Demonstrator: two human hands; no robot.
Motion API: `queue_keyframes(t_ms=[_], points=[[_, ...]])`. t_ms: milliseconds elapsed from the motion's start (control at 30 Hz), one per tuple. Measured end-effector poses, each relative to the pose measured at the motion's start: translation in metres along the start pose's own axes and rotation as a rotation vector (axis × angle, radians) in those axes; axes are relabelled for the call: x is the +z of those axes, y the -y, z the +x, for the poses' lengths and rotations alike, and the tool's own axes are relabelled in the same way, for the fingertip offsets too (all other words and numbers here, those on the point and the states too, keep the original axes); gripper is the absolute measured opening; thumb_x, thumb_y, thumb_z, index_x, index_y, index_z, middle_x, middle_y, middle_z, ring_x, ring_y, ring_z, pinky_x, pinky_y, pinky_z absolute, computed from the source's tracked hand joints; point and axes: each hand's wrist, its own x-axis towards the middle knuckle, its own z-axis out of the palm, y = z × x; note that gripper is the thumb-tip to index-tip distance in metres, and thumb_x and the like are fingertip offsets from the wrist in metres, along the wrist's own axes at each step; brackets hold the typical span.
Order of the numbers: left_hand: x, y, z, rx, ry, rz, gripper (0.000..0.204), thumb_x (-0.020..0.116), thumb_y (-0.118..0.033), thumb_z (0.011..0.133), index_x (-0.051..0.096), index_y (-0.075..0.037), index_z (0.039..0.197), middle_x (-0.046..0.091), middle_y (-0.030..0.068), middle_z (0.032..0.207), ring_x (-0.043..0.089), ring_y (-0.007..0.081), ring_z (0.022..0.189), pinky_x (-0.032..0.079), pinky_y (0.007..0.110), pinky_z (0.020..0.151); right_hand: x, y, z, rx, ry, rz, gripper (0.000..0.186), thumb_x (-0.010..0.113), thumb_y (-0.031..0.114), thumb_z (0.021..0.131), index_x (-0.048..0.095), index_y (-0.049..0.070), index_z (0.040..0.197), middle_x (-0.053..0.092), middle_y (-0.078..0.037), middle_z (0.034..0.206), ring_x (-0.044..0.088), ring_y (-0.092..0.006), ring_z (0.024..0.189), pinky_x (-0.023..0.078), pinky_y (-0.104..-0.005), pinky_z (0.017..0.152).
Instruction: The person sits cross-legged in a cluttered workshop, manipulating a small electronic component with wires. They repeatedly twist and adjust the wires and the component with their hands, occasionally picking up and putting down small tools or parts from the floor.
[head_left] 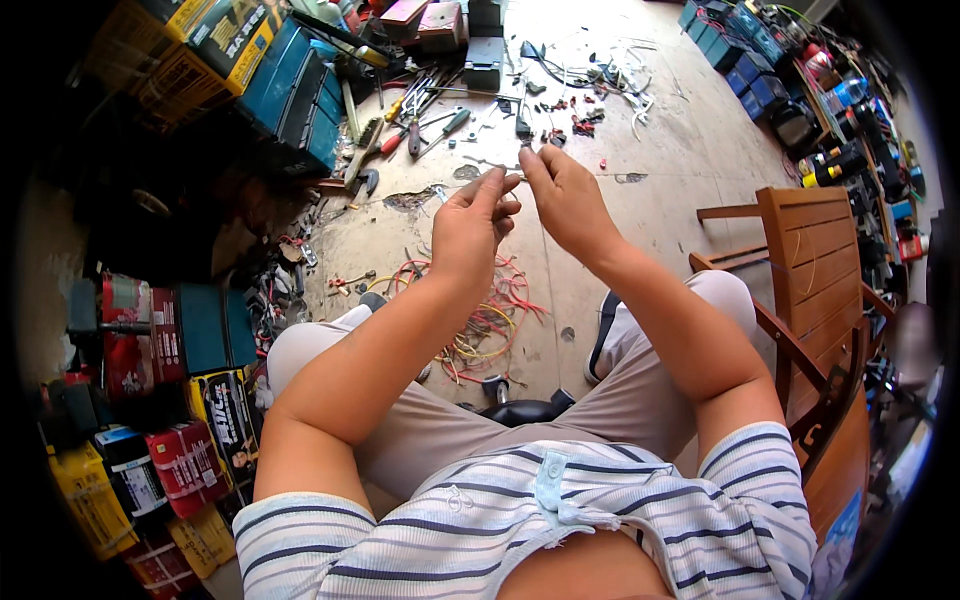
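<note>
my left hand (468,225): fingers curled, thumb near forefinger | my right hand (568,198): narrow pinch; can't tell what either holds | black part (523,122): on floor (700,135), just beyond fingertips | risk: loose pinch could drop something small into tangled wires (487,330)

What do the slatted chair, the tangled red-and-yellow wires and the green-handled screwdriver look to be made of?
Chair: most likely wood, perhaps varnished, going by its warm brown slats and slight sheen.
Wires: probably plastic-coated metal; the bright coats show, but any cores are too small to make out.
Screwdriver: handle apparently plastic, from its smooth green; the thin grey shaft suggests steel.
</note>
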Motion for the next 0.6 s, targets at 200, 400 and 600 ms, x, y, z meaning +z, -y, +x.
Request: queue_keyframes(t_ms=[200,400,600], points=[[-0.003,-0.019,0.002,0.123,-0.027,-0.114,0.015,0.059,-0.019,0.091,0.062,-0.008,0.1,0.067,0.0017,0.094,0.057,0.0069,0.074,0.045,0.02,0.063,0.007,0.008,-0.011,-0.26,-0.001,-0.126,0.029,0.052,0.022,0.091,0.051,-0.002,0.075,0.055,-0.021,0.074,0.055,-0.0383,0.066,0.042,-0.044,0.059],[-0.008,-0.039,0.0,0.196,0.011,-0.272,0.011,0.054,-0.013,0.093,0.058,-0.004,0.099,0.066,0.0082,0.096,0.062,0.013,0.084,0.048,0.022,0.067,0.01,0.019,-0.029,-0.248,0.178,-0.165,0.029,0.052,0.027,0.09,0.055,0.004,0.073,0.057,-0.014,0.069,0.057,-0.0348,0.066,0.043,-0.0436,0.058],[-0.026,-0.055,0.005,0.167,0.082,-0.137,0.012,0.052,-0.011,0.093,0.058,0.0,0.094,0.048,-0.002,0.068,0.034,0.0038,0.051,0.025,0.018,0.043,0.01,-0.008,-0.037,-0.005,0.64,-0.083,0.027,0.055,0.033,0.089,0.065,0.007,0.087,0.061,-0.015,0.073,0.058,-0.0316,0.065,0.046,-0.0389,0.06]])
